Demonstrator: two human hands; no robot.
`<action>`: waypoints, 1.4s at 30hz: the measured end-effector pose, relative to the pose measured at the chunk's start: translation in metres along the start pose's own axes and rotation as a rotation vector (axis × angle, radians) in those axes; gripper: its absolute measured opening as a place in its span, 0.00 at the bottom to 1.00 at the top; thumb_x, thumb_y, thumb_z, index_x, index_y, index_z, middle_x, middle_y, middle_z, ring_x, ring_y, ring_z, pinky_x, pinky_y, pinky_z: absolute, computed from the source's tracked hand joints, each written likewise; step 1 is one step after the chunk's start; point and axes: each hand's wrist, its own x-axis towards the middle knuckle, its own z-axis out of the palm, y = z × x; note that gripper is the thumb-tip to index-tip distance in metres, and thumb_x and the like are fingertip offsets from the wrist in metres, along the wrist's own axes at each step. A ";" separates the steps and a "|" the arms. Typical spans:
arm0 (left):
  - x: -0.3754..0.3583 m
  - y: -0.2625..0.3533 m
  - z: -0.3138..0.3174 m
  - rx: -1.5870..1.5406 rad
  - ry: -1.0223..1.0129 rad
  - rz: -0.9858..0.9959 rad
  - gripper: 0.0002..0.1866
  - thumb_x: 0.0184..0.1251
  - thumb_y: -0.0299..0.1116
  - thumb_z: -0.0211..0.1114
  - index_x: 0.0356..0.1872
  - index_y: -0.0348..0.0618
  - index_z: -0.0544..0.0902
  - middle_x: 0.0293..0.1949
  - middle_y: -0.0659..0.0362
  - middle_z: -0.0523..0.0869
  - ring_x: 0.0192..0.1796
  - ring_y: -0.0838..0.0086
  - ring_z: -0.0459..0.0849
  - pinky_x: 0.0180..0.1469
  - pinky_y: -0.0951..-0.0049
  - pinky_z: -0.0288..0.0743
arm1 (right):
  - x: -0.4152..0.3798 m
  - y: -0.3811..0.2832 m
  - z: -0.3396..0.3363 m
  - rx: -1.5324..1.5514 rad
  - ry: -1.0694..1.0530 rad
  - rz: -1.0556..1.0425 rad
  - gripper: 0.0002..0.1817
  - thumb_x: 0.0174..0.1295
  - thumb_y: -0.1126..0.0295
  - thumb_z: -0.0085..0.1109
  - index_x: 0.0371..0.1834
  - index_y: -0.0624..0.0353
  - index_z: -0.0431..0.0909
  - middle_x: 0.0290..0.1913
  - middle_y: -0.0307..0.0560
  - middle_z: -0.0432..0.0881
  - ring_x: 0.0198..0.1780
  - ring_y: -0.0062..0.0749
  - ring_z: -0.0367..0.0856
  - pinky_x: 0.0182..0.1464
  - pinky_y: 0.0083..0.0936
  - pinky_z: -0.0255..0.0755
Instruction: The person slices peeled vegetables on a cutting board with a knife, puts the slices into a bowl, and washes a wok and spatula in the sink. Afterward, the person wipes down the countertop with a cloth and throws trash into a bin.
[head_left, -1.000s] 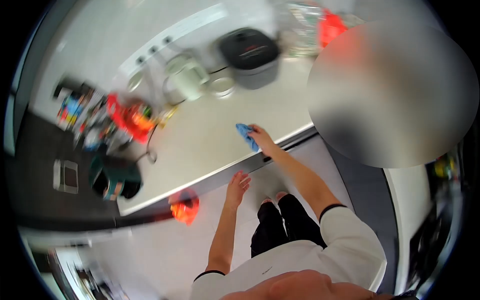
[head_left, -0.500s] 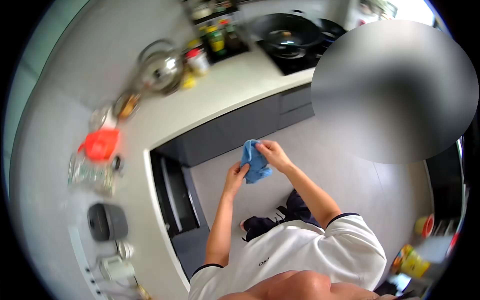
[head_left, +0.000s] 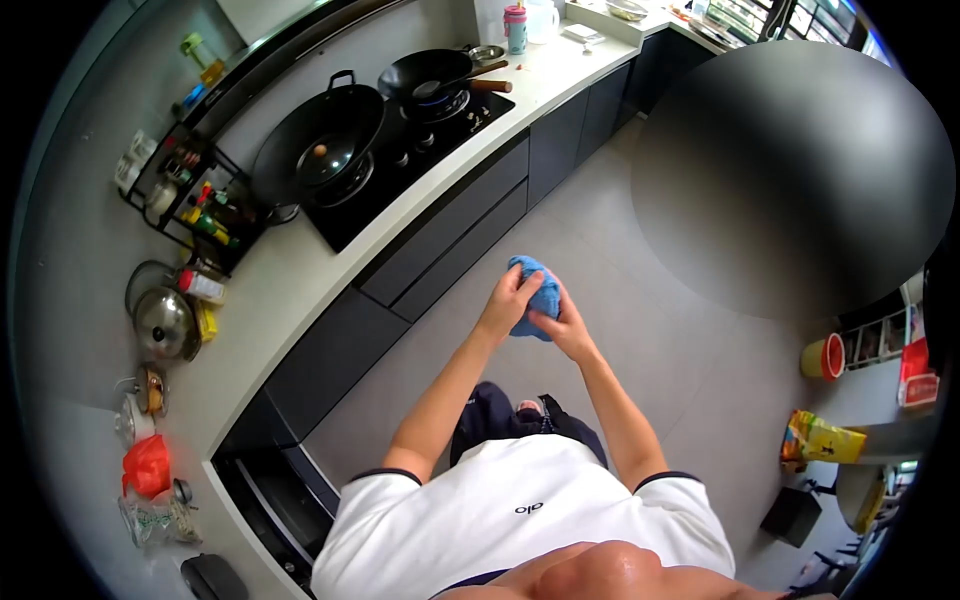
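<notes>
A crumpled blue cloth (head_left: pixel 543 296) is held in the air in front of my body, over the floor. My left hand (head_left: pixel 509 300) grips it from the left, thumb laid across its upper part. From the right, my right hand (head_left: pixel 566 325) has its fingers closed round the lower right side. Folds of the cloth hide some of the fingertips. Both hands are apart from the counter.
A pale counter (head_left: pixel 290 330) curves along the left. On it stand a black hob (head_left: pixel 420 145) with a lidded wok (head_left: pixel 270 170) and a black pan (head_left: pixel 425 75), a spice rack (head_left: pixel 190 200), a steel pot lid (head_left: pixel 167 323) and a red bag (head_left: pixel 147 466). A bin (head_left: pixel 822 357) stands at right.
My view has turned to the right, bringing the whole hob and more counter into sight. The cloth, hanging more spread before, is now bunched between my hands, which are closer together.
</notes>
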 end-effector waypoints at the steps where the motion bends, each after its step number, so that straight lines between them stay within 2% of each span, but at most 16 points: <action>1: 0.031 -0.002 0.009 0.079 -0.047 0.013 0.11 0.75 0.37 0.57 0.49 0.41 0.78 0.41 0.65 0.82 0.41 0.83 0.79 0.43 0.78 0.76 | 0.016 0.008 -0.019 0.103 0.113 0.054 0.31 0.65 0.69 0.62 0.71 0.59 0.63 0.59 0.41 0.75 0.59 0.26 0.74 0.62 0.25 0.68; 4: 0.103 0.003 0.050 0.143 -0.048 0.027 0.11 0.72 0.37 0.60 0.41 0.39 0.81 0.37 0.63 0.82 0.38 0.80 0.78 0.44 0.75 0.74 | 0.054 0.008 -0.079 0.338 0.303 0.096 0.22 0.68 0.69 0.59 0.64 0.59 0.70 0.52 0.38 0.79 0.52 0.21 0.77 0.55 0.22 0.72; 8: 0.236 -0.029 0.061 0.579 0.085 0.274 0.13 0.70 0.36 0.63 0.47 0.38 0.81 0.41 0.60 0.84 0.37 0.79 0.82 0.39 0.77 0.78 | 0.138 0.026 -0.166 0.452 0.459 0.129 0.18 0.69 0.66 0.58 0.60 0.58 0.73 0.49 0.39 0.80 0.48 0.22 0.80 0.49 0.23 0.77; 9: 0.268 -0.030 0.063 0.546 0.136 0.233 0.12 0.67 0.35 0.64 0.42 0.37 0.82 0.39 0.53 0.85 0.39 0.69 0.84 0.43 0.70 0.79 | 0.162 0.022 -0.187 0.456 0.522 0.166 0.17 0.70 0.66 0.56 0.60 0.57 0.72 0.49 0.40 0.81 0.47 0.26 0.82 0.48 0.26 0.78; 13: 0.431 -0.070 0.051 0.350 0.205 0.153 0.13 0.67 0.37 0.63 0.44 0.37 0.80 0.40 0.56 0.83 0.37 0.73 0.83 0.40 0.72 0.78 | 0.275 0.009 -0.275 0.522 0.595 0.161 0.21 0.73 0.57 0.47 0.63 0.57 0.68 0.51 0.48 0.80 0.51 0.38 0.82 0.55 0.39 0.78; 17: 0.543 -0.024 0.060 0.049 0.308 -0.061 0.15 0.68 0.36 0.61 0.50 0.38 0.76 0.37 0.61 0.81 0.37 0.79 0.80 0.36 0.75 0.76 | 0.397 0.006 -0.361 0.494 0.587 0.199 0.22 0.73 0.58 0.47 0.65 0.56 0.68 0.53 0.46 0.79 0.52 0.38 0.82 0.57 0.38 0.77; 22: 0.672 -0.011 0.054 -0.126 0.542 -0.036 0.17 0.69 0.34 0.59 0.53 0.36 0.72 0.38 0.60 0.79 0.34 0.80 0.78 0.35 0.79 0.75 | 0.556 0.004 -0.412 0.283 0.627 0.219 0.21 0.72 0.61 0.51 0.64 0.57 0.70 0.53 0.44 0.79 0.52 0.36 0.81 0.57 0.36 0.77; 26: 0.787 -0.024 0.012 -0.262 0.750 0.009 0.19 0.70 0.33 0.58 0.57 0.35 0.68 0.39 0.59 0.77 0.36 0.79 0.77 0.34 0.78 0.75 | 0.710 0.067 -0.476 0.214 0.540 0.165 0.18 0.71 0.63 0.52 0.61 0.56 0.73 0.45 0.42 0.82 0.43 0.32 0.83 0.47 0.31 0.80; 27: 0.813 -0.020 0.001 -0.297 0.803 0.017 0.20 0.70 0.33 0.58 0.58 0.35 0.67 0.40 0.58 0.77 0.36 0.79 0.77 0.35 0.79 0.75 | 0.750 0.071 -0.489 0.209 0.490 0.188 0.17 0.72 0.63 0.52 0.59 0.61 0.73 0.49 0.40 0.79 0.49 0.26 0.79 0.52 0.26 0.74; 30: 0.880 -0.018 -0.055 -0.419 0.919 0.070 0.24 0.71 0.34 0.57 0.62 0.34 0.63 0.42 0.57 0.77 0.37 0.79 0.78 0.37 0.79 0.75 | 0.866 0.104 -0.534 -0.038 0.477 0.154 0.15 0.72 0.65 0.51 0.56 0.62 0.74 0.45 0.40 0.81 0.46 0.26 0.80 0.49 0.26 0.75; 31: 0.905 -0.020 -0.074 -0.419 1.007 0.071 0.26 0.71 0.35 0.58 0.63 0.33 0.61 0.42 0.57 0.77 0.37 0.79 0.78 0.37 0.79 0.75 | 0.891 0.085 -0.524 0.041 0.476 0.060 0.12 0.72 0.65 0.53 0.51 0.60 0.77 0.37 0.38 0.82 0.37 0.24 0.81 0.39 0.25 0.77; 34: 0.950 -0.035 -0.137 -0.405 1.170 0.011 0.32 0.71 0.36 0.60 0.67 0.31 0.56 0.44 0.55 0.77 0.39 0.78 0.78 0.38 0.78 0.76 | 0.957 0.092 -0.561 -0.075 0.474 0.003 0.11 0.72 0.65 0.53 0.45 0.62 0.80 0.36 0.34 0.80 0.36 0.17 0.75 0.40 0.18 0.71; 36: 0.979 -0.039 -0.175 -0.420 1.337 -0.065 0.38 0.69 0.37 0.62 0.69 0.29 0.51 0.54 0.48 0.73 0.40 0.71 0.80 0.42 0.75 0.78 | 0.996 0.096 -0.590 -0.313 0.522 -0.067 0.11 0.71 0.66 0.53 0.46 0.62 0.80 0.36 0.33 0.80 0.38 0.15 0.74 0.42 0.16 0.69; 37: 0.987 -0.036 -0.185 -0.422 1.425 -0.059 0.37 0.69 0.37 0.62 0.70 0.30 0.51 0.54 0.48 0.73 0.40 0.70 0.80 0.42 0.74 0.79 | 1.012 0.102 -0.612 -0.489 0.536 -0.052 0.11 0.70 0.66 0.55 0.46 0.62 0.80 0.34 0.34 0.80 0.37 0.16 0.72 0.41 0.18 0.69; 40: 0.996 -0.041 -0.217 -0.402 1.499 -0.049 0.36 0.70 0.34 0.61 0.71 0.36 0.51 0.53 0.48 0.74 0.41 0.67 0.82 0.44 0.71 0.81 | 1.058 0.149 -0.695 -1.102 0.576 -0.128 0.16 0.65 0.63 0.57 0.47 0.65 0.80 0.41 0.57 0.80 0.45 0.47 0.77 0.50 0.37 0.70; 42: 0.992 -0.048 -0.230 -0.419 1.454 -0.029 0.33 0.71 0.31 0.60 0.70 0.39 0.52 0.52 0.49 0.74 0.42 0.66 0.82 0.44 0.69 0.82 | 1.069 0.140 -0.712 -1.231 0.601 -0.075 0.17 0.65 0.62 0.57 0.50 0.63 0.80 0.42 0.59 0.80 0.47 0.52 0.78 0.51 0.41 0.71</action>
